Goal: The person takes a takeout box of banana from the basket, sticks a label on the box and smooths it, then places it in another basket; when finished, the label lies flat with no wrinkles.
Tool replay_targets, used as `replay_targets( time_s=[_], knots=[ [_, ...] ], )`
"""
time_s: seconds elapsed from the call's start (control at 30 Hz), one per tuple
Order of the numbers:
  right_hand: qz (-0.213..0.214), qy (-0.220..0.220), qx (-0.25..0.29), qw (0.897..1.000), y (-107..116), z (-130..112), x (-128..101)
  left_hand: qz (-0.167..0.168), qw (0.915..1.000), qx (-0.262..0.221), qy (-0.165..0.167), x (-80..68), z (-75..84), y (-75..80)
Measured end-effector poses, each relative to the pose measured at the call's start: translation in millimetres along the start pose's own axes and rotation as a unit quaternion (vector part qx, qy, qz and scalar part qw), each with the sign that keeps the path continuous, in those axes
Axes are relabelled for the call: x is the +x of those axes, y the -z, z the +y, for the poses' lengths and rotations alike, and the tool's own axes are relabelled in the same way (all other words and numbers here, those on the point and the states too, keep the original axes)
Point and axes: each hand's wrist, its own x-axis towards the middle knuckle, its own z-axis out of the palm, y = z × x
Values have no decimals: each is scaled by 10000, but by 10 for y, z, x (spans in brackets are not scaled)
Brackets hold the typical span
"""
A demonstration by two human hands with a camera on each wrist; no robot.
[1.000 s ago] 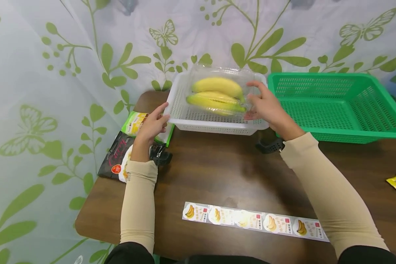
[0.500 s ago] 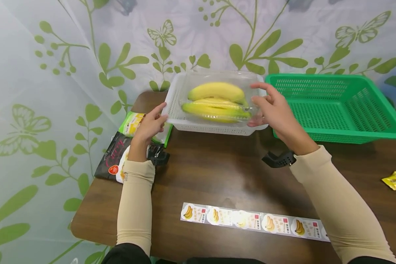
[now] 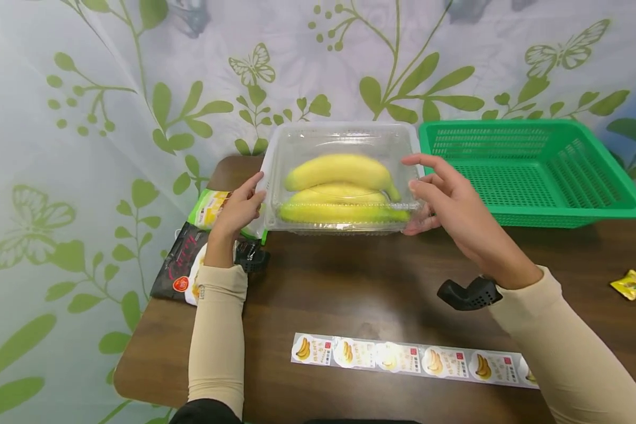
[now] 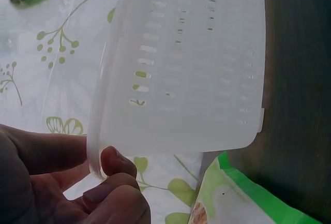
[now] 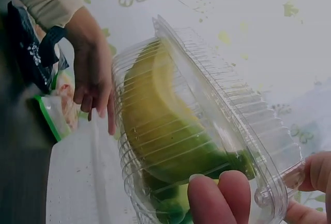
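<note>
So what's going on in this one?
A person at a brown table grips a clear plastic clamshell of bananas by its end with the right hand, holding it up in front of a white perforated basket. The left hand holds that basket's rim. An empty green basket sits to the right, and a strip of banana stickers lies near the table's front edge.

Clear plastic clamshell box [image 3: 344, 176], lid closed, ribbed walls, holding yellow bananas [image 3: 339, 191] with greenish tips, stacked lengthwise. Box lifted and tilted toward the viewer, above the white slotted basket [image 4: 196, 63]. Right hand [image 3: 450, 200] grips its right end; left hand [image 3: 238, 209] pinches the basket's left rim.
</note>
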Motion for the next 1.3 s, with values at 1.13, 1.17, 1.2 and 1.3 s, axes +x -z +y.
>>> replay_targets(
  time_s=[1.13, 1.17, 1.2, 1.3],
  knots=[
    [94, -78, 53, 9999, -54, 812, -981, -298, 9987, -215, -351, 23, -250, 36],
    [103, -48, 29, 9999, -62, 852, -991, -288, 9988, -193, -352, 42, -260, 38],
    [133, -31, -100, 9999, -76, 890, -998, -273, 9989, -164, -350, 56, -267, 40],
    [158, -24, -521, 9985, -137, 1001, -989, -216, 9991, -108, -353, 82, -273, 58]
  ],
)
